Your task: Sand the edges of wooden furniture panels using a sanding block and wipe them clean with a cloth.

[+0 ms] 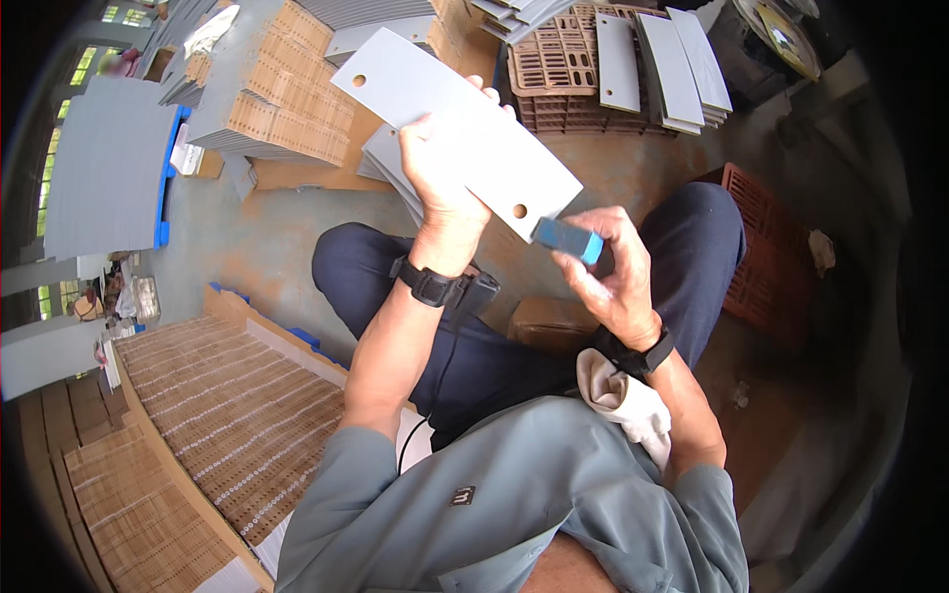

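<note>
Nearest us, our right hand (613, 272) pinches a small blue block (567, 240) against the lower corner of a long grey card (455, 128). Our left hand (440, 183) grips that card's middle, above our knees. Beyond, card stacks (282, 89) cover the floor (267, 237).
</note>
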`<action>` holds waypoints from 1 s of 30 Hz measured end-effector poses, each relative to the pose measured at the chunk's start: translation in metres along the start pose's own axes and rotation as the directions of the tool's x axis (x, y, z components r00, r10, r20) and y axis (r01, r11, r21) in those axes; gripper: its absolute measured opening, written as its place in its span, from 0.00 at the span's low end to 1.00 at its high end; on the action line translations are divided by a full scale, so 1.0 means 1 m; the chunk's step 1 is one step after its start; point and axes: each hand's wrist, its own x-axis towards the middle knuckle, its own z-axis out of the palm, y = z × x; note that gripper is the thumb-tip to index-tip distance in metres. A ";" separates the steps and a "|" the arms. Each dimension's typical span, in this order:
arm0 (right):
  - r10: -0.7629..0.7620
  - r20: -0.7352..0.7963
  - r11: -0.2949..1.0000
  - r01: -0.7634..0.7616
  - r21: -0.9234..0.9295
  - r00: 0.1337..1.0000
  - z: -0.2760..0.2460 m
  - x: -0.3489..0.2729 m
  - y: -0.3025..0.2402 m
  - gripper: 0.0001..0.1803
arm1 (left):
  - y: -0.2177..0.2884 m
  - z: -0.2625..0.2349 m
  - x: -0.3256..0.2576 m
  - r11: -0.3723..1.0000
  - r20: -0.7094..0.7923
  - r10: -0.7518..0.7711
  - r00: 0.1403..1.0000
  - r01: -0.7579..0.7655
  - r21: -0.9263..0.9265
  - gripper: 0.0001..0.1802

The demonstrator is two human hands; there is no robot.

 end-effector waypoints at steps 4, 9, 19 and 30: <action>-0.145 0.239 0.989 0.147 0.010 0.960 0.005 -0.009 -0.007 0.24 | -0.012 -0.001 0.002 1.000 0.002 0.015 1.000 -0.015 -0.021 0.33; -0.265 0.015 0.959 0.265 -0.098 0.964 0.003 -0.005 -0.009 0.23 | -0.011 0.005 -0.005 0.999 -0.043 0.033 0.999 -0.033 0.004 0.32; -0.160 0.271 0.986 0.167 -0.004 0.949 0.006 -0.008 -0.007 0.23 | -0.010 0.002 -0.005 1.000 0.016 0.025 1.000 -0.025 -0.006 0.34; -0.038 -0.067 0.998 0.041 0.055 0.997 -0.005 -0.010 -0.003 0.19 | -0.013 -0.033 0.001 0.999 0.031 -0.001 1.000 -0.001 0.036 0.30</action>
